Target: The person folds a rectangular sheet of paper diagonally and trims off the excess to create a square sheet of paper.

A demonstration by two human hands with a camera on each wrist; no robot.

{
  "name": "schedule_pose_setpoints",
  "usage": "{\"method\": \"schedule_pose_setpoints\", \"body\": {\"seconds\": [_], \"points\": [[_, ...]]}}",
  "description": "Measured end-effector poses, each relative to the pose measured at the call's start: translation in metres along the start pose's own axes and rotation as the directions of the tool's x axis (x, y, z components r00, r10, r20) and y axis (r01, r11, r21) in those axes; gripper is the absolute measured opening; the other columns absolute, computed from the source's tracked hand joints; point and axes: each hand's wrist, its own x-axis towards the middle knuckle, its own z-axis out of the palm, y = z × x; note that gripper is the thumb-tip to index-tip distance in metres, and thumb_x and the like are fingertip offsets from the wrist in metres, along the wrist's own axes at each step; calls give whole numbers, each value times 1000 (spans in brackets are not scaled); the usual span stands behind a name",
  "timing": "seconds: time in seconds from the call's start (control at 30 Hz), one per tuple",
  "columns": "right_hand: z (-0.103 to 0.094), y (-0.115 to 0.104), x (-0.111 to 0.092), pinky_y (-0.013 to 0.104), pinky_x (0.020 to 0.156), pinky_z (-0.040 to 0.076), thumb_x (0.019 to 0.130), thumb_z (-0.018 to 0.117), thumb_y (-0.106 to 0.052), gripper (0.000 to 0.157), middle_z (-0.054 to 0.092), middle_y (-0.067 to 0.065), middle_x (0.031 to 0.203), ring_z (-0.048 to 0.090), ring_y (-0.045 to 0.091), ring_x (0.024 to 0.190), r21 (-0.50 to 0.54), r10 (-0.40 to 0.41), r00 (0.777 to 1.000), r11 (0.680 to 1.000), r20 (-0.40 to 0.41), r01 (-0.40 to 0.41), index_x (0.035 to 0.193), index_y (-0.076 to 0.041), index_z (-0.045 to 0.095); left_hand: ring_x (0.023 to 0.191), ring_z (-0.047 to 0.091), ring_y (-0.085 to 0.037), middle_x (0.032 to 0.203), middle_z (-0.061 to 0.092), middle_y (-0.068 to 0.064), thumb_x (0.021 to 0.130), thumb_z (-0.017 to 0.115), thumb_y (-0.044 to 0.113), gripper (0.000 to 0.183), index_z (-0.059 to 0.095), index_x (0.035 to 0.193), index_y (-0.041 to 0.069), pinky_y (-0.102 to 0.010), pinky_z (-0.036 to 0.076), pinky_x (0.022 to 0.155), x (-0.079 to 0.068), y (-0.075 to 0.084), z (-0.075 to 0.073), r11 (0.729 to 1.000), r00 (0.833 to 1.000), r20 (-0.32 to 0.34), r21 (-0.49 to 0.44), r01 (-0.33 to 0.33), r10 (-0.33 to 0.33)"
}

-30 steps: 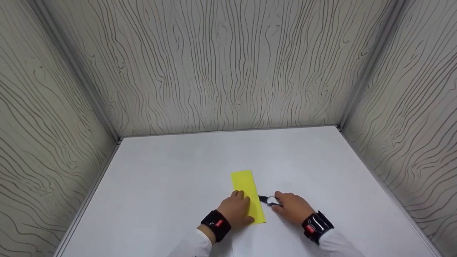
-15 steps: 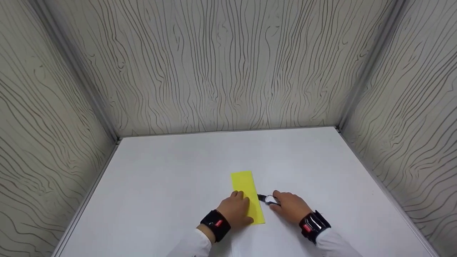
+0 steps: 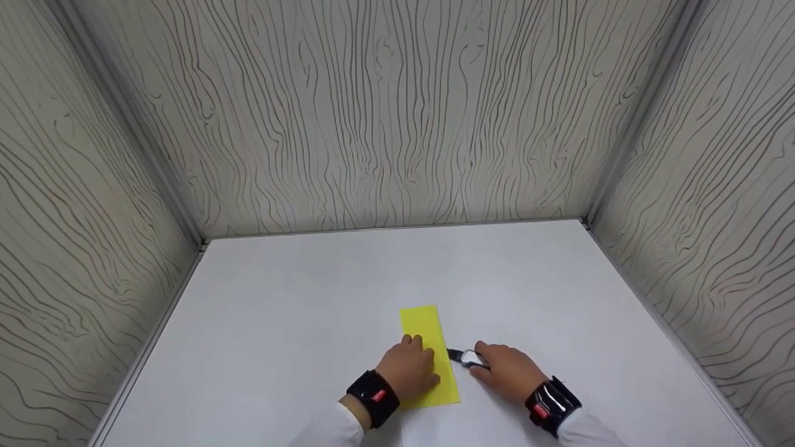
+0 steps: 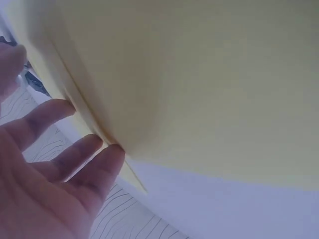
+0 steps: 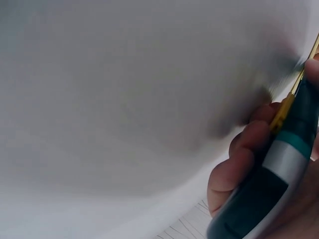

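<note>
A folded strip of yellow paper (image 3: 422, 321) lies lengthwise on the white table in the head view. My left hand (image 3: 407, 369) rests on it with the fingers spread over its left part. In the left wrist view, those fingertips (image 4: 110, 158) touch the paper along a folded edge (image 4: 75, 84), and the thumb is apart from them. On the right, my right hand (image 3: 512, 372) grips a small dark and silver stapler (image 3: 470, 358). Its black front end meets the paper's right edge. The right wrist view shows the stapler's teal-banded body (image 5: 284, 159) inside curled fingers (image 5: 232, 169); its tip is blurred.
The white table (image 3: 298, 298) spreads around both hands. Panels with a wood-grain pattern (image 3: 385, 124) stand at the back and at both sides, with grey metal strips (image 3: 124, 124) at their corners.
The yellow paper has slid a little toward the person beneath my left hand. My right hand and the stapler have shifted slightly the same way, staying at the paper's right edge.
</note>
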Motion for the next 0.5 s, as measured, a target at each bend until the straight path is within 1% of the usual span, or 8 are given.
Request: {"method": "schedule_pose_setpoints", "body": {"seconds": [0.07, 0.13, 0.17, 0.23, 0.3, 0.37, 0.4, 0.5], "points": [[0, -1, -2, 39, 72, 49, 101, 76, -35, 18, 56, -9, 80, 53, 12, 74, -1, 9, 1000, 1000, 9, -9, 104, -22, 64, 111, 66, -28, 126, 73, -12, 99, 76, 49, 40, 79, 120, 14, -40, 60, 101, 1, -1, 2, 1000, 1000, -23, 26, -16, 17], [0, -1, -3, 38, 72, 49, 101, 76, -35, 18, 56, -8, 80, 52, 13, 74, -1, 14, 1000, 1000, 14, -14, 104, -22, 64, 111, 65, -27, 126, 72, -11, 99, 77, 48, 42, 77, 124, 14, -38, 60, 101, 2, -2, 4, 999, 999, -30, 35, -28, 29], [0, -2, -4, 38, 72, 49, 101, 76, -34, 18, 55, -8, 80, 52, 13, 74, 1, 13, 1000, 1000, 12, -13, 104, -22, 64, 114, 65, -27, 127, 71, -10, 99, 78, 49, 45, 75, 127, 13, -38, 59, 103, 2, -3, 5, 999, 999, -27, 27, -28, 28], [0, -2, -5, 38, 70, 47, 100, 77, -34, 19, 55, -7, 79, 51, 13, 73, 1, 6, 1000, 1000, 4, -6, 103, -22, 63, 126, 64, -28, 138, 68, -12, 98, 78, 48, 53, 71, 135, 10, -39, 57, 109, 4, -5, 5, 1000, 1000, -10, -6, -15, 14], [0, -2, -5, 37, 69, 45, 100, 77, -34, 19, 54, -6, 79, 50, 14, 72, 1, -8, 1000, 1000, -3, 8, 102, -22, 62, 140, 60, -29, 150, 64, -13, 98, 77, 48, 62, 66, 143, 7, -41, 54, 116, 6, -6, 6, 999, 1000, 16, -42, 7, -6], [1, -1, -5, 37, 69, 45, 100, 77, -34, 19, 54, -6, 79, 50, 14, 72, 2, -22, 1000, 1000, -8, 22, 102, -21, 62, 150, 54, -30, 159, 58, -15, 98, 77, 48, 67, 62, 149, 6, -43, 51, 120, 8, -8, 7, 997, 999, 43, -68, 29, -26], [1, -1, -5, 37, 69, 46, 101, 76, -35, 19, 54, -7, 79, 51, 13, 72, -2, -26, 1000, 1000, -9, 26, 103, -21, 63, 152, 52, -30, 161, 57, -15, 97, 77, 48, 69, 62, 150, 5, -44, 50, 120, 8, -8, 6, 997, 998, 53, -74, 38, -34], [1, 0, -5, 37, 69, 47, 101, 77, -36, 19, 55, -8, 80, 51, 12, 72, -13, -26, 1000, 1000, -13, 26, 105, -22, 64, 152, 52, -30, 161, 57, -15, 97, 77, 50, 69, 64, 149, 6, -45, 50, 120, 11, -8, 6, 996, 996, 69, -75, 53, -48]]}}
